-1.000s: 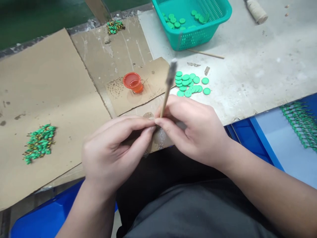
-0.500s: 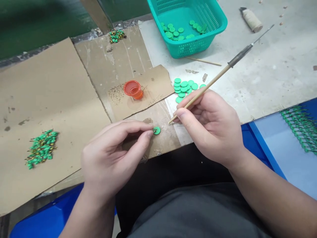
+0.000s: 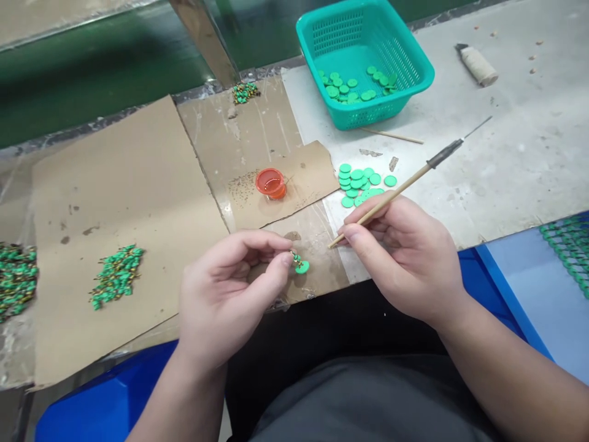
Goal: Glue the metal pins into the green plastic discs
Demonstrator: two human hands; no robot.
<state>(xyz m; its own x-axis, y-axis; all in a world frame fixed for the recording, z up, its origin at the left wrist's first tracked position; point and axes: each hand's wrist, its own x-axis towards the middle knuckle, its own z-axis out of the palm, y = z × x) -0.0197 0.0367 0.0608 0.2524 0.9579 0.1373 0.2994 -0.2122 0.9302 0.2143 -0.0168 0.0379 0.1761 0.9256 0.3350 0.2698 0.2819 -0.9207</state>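
Between thumb and forefinger, my left hand (image 3: pixel 239 288) pinches a small green and gold figure; a green disc (image 3: pixel 302 267) sits at its lower end, just above the table edge. My right hand (image 3: pixel 400 258) grips a thin wooden stick (image 3: pixel 391 195) like a pen. One end of the stick carries a dark sleeve and a fine needle pointing up and away; the bare wooden end points toward my left hand, apart from the figure. Beyond my right hand lies a group of loose green discs (image 3: pixel 356 178). A small red cup (image 3: pixel 270 183) with liquid stands past my left hand.
A teal basket (image 3: pixel 368 116) holding green discs stands at the back. Piles of green and gold pieces (image 3: pixel 117 276) lie on cardboard (image 3: pixel 115 184) at left. A wrapped blade tool (image 3: pixel 478 66) rests at back right. Green pieces (image 3: pixel 568 248) stand in rows on a tray at right.
The view has shifted, so things sit lower and further right. The figure in my left hand has tilted, showing more of its beaded part above the disc. Both grips are unchanged.
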